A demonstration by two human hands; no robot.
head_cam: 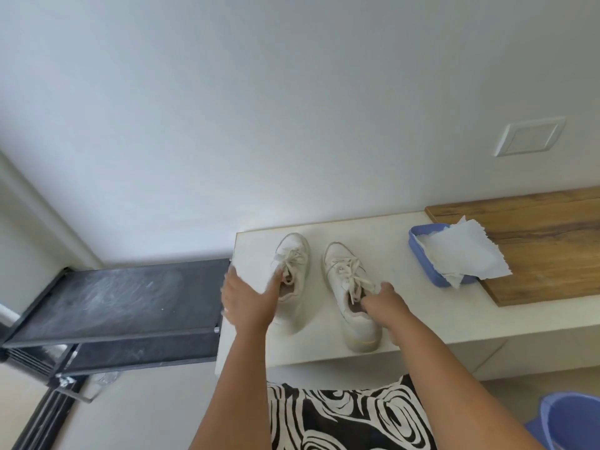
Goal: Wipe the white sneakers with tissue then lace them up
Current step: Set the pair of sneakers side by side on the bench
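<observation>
While both sneakers sit paired mid-frame, I hold each by its collar.
Left sneaker (pixel 292 280): left hand (pixel 248 298), thumb tucked inside, other fingers blurred. Right sneaker (pixel 352 297): right hand (pixel 384 305) curled, pinching the collar. Tissue (pixel 464 254) in blue tray (pixel 422 251), right of frame; I would fetch it and wipe first.

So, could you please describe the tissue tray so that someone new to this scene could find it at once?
Start at the pale ledge along the white wall, where the two white sneakers stand. To their right, a shallow blue tray straddles the edge of a wooden board. It is the only blue thing on the ledge, with crumpled white tissue spilling out.
</observation>
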